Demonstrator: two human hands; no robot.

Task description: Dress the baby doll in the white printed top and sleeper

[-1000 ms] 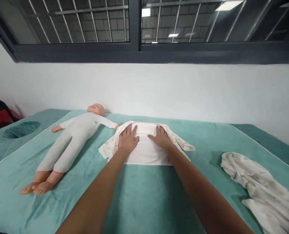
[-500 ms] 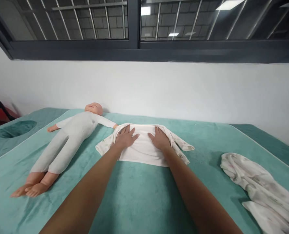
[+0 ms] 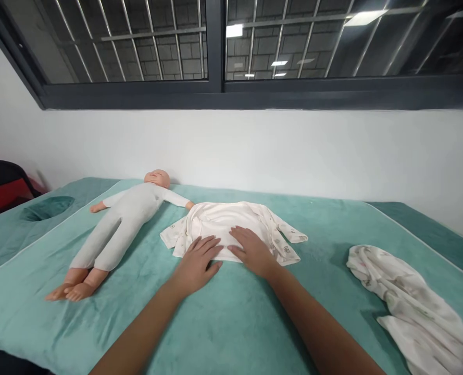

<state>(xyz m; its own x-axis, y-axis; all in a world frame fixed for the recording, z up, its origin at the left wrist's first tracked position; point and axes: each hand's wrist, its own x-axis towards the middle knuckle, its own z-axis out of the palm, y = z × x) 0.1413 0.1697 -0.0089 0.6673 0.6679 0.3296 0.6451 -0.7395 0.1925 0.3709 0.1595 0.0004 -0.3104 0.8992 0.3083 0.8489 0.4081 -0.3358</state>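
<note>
A small white baby top with patterned sleeves lies spread on the green bed cover, its sleeves out to both sides. My left hand is over its lower left edge, fingers stretched and holding nothing. Over the lower middle of the top is my right hand, also open, its fingers pointing up and left. Whether the palms press on the cloth cannot be made out. To the left a baby doll in a white bodysuit lies on its back, one hand by the top's left shoulder.
A crumpled white patterned cloth lies on the right of the green cover. At the left is a round hollow in the padding, with a black and red object beyond it. A white wall and a barred window stand behind.
Both hands have drawn back from inside the upper part of the top toward its lower edge. More of the top's front shows now. The view has shifted slightly.
</note>
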